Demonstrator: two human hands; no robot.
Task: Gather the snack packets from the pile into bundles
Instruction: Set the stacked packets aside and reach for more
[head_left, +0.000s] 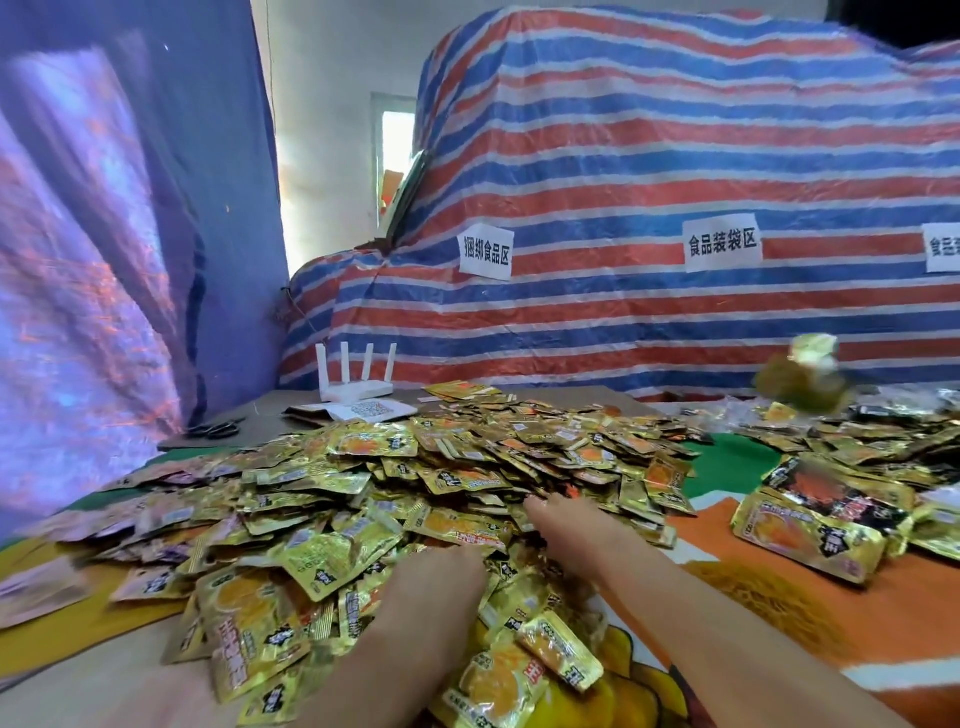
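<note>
Our left hand (436, 577) and right hand (563, 522) reach into the packets (467, 457) on the desk (727, 460); we cannot tell either grip.

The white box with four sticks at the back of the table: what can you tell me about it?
It looks like a wireless router of white plastic: a low flat body with four slim antennas upright in a row. It stands far back, behind the pile of snack packets and before the striped tarpaulin. A white sheet with a printed square code lies just in front of it. No hand touches it; cables cannot be made out.
</note>
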